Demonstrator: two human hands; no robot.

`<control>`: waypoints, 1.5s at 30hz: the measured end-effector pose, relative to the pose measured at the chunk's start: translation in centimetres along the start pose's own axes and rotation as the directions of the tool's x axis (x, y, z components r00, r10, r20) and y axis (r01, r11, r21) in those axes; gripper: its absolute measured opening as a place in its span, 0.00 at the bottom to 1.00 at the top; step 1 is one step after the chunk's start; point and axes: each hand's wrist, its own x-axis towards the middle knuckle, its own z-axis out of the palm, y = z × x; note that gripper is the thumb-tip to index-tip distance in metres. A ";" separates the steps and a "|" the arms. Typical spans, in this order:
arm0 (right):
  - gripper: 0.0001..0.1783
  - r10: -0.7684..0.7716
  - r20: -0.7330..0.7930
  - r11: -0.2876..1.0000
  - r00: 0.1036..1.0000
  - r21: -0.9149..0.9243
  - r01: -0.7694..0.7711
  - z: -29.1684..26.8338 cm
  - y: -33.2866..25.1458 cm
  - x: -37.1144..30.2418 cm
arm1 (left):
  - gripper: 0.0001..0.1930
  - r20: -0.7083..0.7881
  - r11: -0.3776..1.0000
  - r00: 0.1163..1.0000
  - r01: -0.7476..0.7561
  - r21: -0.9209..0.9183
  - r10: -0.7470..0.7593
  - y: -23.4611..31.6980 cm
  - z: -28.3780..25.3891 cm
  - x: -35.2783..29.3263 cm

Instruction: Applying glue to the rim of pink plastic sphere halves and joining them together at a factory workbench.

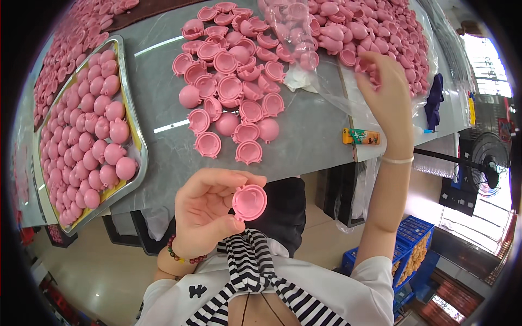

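**Crowded surfaces and a light hold leave room for slips**

The grey table (310, 136) is the widest worry: anything round nudged past its near edge could roll to the floor (98, 271). At the back right, a heap of pink shells (380, 24) lies beside and partly under a clear plastic bag (288, 32) — a snagged fold might drag several out. On the left, a metal tray (132, 98) full of pink balls (89, 141) reaches the near edge, so a bump could tip some out. The loose shells (228, 87) between could scatter if brushed.

The right hand (385, 84) is at the heap, thumb and forefinger curved apart; whether its tips touch a shell, I cannot tell. Near that wrist, a small green-and-yellow packet (361, 137) could be swept off by the forearm.

The left hand (206, 209) pinches one half shell (250, 202) by its rim, hollow side up, in front of the table — a loosened thumb would drop it; too hard a squeeze might bend the rim.
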 end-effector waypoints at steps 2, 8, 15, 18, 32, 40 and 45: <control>0.09 -0.001 0.073 0.998 0.997 -0.058 0.005 1.4 0.7 0.8 | 0.24 -0.015 1.000 1.000 -0.012 0.006 0.012 0.3 -0.1 -0.4; 0.08 -0.006 0.147 0.932 0.989 0.359 -0.048 -3.4 -7.8 -3.2 | 0.25 0.001 0.998 1.000 -0.014 -0.069 0.014 0.6 -0.6 -0.1; 0.11 0.046 0.289 0.867 0.956 0.464 -0.181 1.2 -9.6 -5.8 | 0.26 -0.004 0.995 0.998 -0.069 -0.067 0.069 -0.2 -1.3 0.2; 0.11 0.149 0.052 0.920 0.987 0.359 -0.158 2.3 -9.6 -5.9 | 0.27 0.004 0.994 0.994 -0.110 -0.002 0.110 -0.4 -1.7 0.2; 0.16 -0.023 -0.107 0.611 0.994 0.786 0.099 0.5 -12.2 -8.7 | 0.22 0.035 0.985 0.998 -0.056 0.162 0.051 -0.4 -0.7 -0.3; 0.18 -0.180 -0.063 0.657 0.982 0.735 0.168 0.7 -12.8 -9.0 | 0.19 -0.012 0.872 0.999 -0.021 0.488 0.031 0.5 0.4 -0.2; 0.16 -0.199 -0.075 0.694 0.977 0.694 0.195 1.2 -12.8 -8.8 | 0.19 -0.011 0.812 0.999 -0.034 0.583 0.049 0.4 0.2 0.0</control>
